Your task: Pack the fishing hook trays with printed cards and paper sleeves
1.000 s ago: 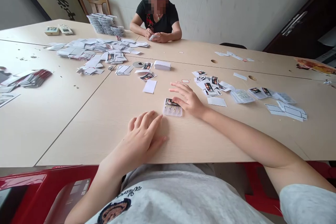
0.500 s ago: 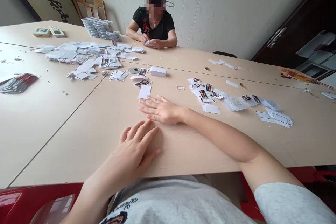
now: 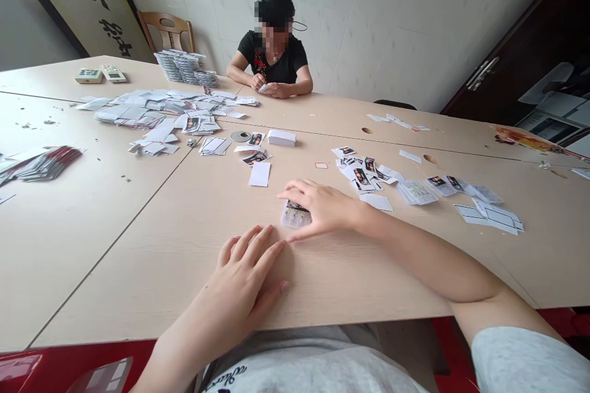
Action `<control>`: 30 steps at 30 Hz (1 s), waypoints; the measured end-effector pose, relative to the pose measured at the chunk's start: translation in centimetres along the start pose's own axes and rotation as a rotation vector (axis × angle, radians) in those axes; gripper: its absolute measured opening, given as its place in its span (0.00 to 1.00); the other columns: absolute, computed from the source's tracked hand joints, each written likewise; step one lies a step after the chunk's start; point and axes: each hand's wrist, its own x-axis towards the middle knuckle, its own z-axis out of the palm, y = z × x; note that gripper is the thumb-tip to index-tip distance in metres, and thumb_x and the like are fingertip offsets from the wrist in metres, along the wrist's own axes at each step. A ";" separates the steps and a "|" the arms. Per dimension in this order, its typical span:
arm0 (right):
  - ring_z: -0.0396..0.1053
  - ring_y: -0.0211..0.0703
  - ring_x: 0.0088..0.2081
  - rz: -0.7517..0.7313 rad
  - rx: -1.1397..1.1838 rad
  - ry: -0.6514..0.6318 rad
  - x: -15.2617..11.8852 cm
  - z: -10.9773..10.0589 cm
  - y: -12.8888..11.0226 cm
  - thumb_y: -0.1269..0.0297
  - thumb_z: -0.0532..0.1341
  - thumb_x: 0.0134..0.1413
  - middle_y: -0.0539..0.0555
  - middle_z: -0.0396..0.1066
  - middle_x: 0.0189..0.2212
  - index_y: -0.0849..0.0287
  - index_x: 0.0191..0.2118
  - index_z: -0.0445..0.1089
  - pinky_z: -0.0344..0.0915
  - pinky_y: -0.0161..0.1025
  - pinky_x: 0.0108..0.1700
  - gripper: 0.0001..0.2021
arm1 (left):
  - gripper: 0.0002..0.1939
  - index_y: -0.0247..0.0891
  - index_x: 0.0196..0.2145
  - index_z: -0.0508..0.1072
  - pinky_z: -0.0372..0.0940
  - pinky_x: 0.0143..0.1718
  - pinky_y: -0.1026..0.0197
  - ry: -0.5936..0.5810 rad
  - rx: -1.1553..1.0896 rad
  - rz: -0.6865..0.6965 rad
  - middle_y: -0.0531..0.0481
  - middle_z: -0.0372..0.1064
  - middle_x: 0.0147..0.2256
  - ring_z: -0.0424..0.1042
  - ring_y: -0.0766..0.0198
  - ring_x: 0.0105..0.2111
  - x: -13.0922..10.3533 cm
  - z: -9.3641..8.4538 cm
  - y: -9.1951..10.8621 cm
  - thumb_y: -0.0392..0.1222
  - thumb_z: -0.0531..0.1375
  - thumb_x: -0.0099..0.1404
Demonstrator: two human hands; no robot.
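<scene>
My right hand point(image 3: 318, 206) arches over a small clear plastic box point(image 3: 295, 216) on the table, fingers spread and thumb apart. The box has compartments with small pieces in them and a dark printed part along its far side; the hand covers its right part. Whether the fingers touch it I cannot make out. My left hand point(image 3: 251, 264) lies palm down on the tabletop, fingers stretched out and holding nothing, just nearer to me than the box. Beyond the box lies a blank white card point(image 3: 259, 174), with printed photo cards point(image 3: 256, 158) behind it.
Across the table point(image 3: 152, 270) a person point(image 3: 276, 61) in black handles something small and white. Heaps of white cards point(image 3: 152, 101) and stacked clear packs point(image 3: 182, 67) stand at the far left. Photo cards point(image 3: 364, 175) and clear cases point(image 3: 416, 192) lie to the right.
My right hand has moved right and arched up from lying flat, so the clear box now shows beneath it. My left hand keeps its pose. The view has tilted up slightly.
</scene>
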 end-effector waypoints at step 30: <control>0.55 0.57 0.62 1.018 -0.246 -0.033 -16.4 -13.6 10.7 0.36 0.58 0.45 0.47 0.55 0.63 0.39 0.59 0.59 0.57 0.53 0.61 0.34 | 0.23 0.44 0.58 0.61 0.55 0.59 0.40 0.008 -0.007 0.002 0.46 0.53 0.62 0.50 0.47 0.62 -0.3 -0.2 0.2 0.52 0.51 0.68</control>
